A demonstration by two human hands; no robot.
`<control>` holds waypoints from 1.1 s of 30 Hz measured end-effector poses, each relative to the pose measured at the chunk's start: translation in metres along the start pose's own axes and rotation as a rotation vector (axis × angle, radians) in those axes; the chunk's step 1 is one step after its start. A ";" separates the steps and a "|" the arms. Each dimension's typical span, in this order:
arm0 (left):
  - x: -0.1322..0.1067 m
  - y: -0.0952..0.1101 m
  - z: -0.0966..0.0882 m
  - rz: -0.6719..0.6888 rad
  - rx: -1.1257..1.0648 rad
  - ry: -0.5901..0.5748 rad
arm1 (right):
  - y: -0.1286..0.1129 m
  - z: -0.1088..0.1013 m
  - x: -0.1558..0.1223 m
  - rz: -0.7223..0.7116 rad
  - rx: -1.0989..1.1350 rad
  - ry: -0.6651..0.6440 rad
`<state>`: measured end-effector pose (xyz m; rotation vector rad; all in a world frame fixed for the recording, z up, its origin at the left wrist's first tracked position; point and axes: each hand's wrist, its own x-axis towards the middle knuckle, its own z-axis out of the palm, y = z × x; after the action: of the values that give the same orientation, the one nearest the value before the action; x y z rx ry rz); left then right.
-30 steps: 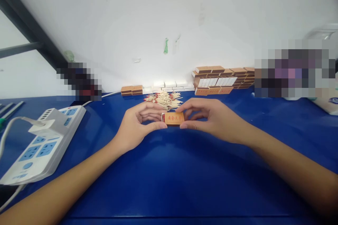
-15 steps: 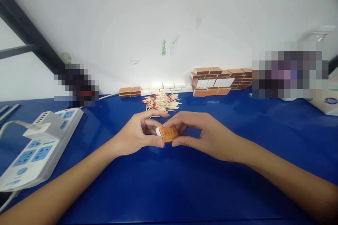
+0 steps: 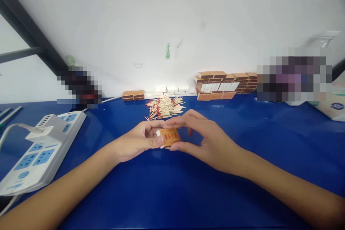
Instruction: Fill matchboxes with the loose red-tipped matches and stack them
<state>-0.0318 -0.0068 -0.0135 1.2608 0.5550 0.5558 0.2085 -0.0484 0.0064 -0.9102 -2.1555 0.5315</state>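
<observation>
A matchbox point(image 3: 171, 137) with an orange label and red characters is held between my two hands above the blue table. Its white inner tray end shows on the left side. My left hand point(image 3: 140, 138) is closed on that left end, with the thumb over the label and the fingers behind. My right hand point(image 3: 208, 140) spans the box from the right, its thumb at the lower right corner and its fingertips along the far edge. Just beyond lies a heap of loose matches point(image 3: 165, 107) with red heads.
Against the wall stand stacked matchboxes point(image 3: 215, 96), two smaller orange boxes point(image 3: 133, 95) and a row of white trays point(image 3: 172, 90). A power strip point(image 3: 40, 151) with a plugged-in white adapter is at left. A white packet point(image 3: 334, 106) sits at right.
The matchbox has shifted slightly left and tilted to face me more. My left thumb has moved onto its label, and my right fingers have opened out along its far edge.
</observation>
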 end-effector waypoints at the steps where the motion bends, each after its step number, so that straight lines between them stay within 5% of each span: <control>1: 0.000 0.000 0.000 0.002 -0.007 -0.002 | 0.000 0.000 0.000 -0.012 -0.015 0.009; 12: -0.002 0.004 0.007 -0.035 -0.069 -0.021 | -0.003 0.002 0.000 -0.161 -0.043 -0.038; 21: -0.003 0.002 0.008 0.014 -0.075 0.003 | 0.001 0.003 -0.001 -0.285 -0.139 0.049; 24: -0.002 0.007 0.008 0.141 0.112 0.117 | 0.006 -0.001 0.000 -0.278 -0.201 0.077; 27: -0.001 0.013 0.006 0.301 0.535 0.267 | 0.017 -0.003 0.000 -0.207 -0.244 0.106; 33: 0.001 0.015 0.000 0.308 0.803 0.299 | 0.031 -0.002 0.000 -0.063 -0.209 0.046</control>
<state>-0.0321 -0.0033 0.0008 2.0630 0.8903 0.8276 0.2239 -0.0281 -0.0107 -0.9531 -2.2191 0.2549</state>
